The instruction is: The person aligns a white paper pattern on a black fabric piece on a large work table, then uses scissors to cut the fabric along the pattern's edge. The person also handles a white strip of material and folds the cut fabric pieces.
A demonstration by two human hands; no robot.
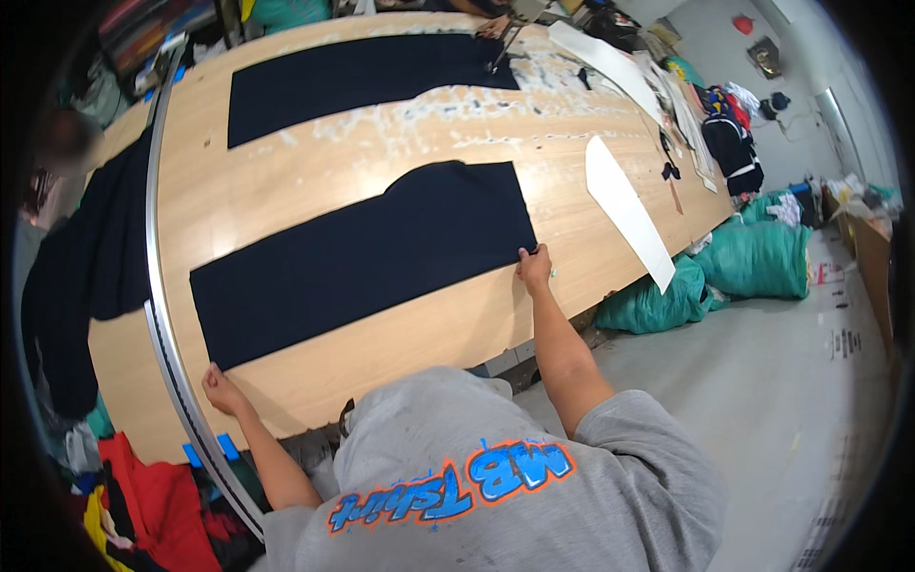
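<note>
At eight o'clock a red cloth (157,500) lies heaped beside the table; at nine, dark fabric (91,272) spreads in folds past a metal rail (153,219). The pale wood-grain table (286,191) carries a second dark panel (334,84) at eleven, whitish smears toward twelve, and a co-worker's hand (493,28) just past twelve. A white flat piece (624,205) rests at two, overhanging the table edge; green bags (758,257) sit on the grey floor (686,381) at three.

The dark cloth panel (367,262) lies flat just off centre toward ten, matt navy-black, slanting up rightward, its far edge swelling into a rounded hump near the right end. The left hand (223,391), at eight, pinches its near-left corner; the right hand (536,267), toward three, touches the near-right corner, though I cannot tell whether it pinches.
</note>
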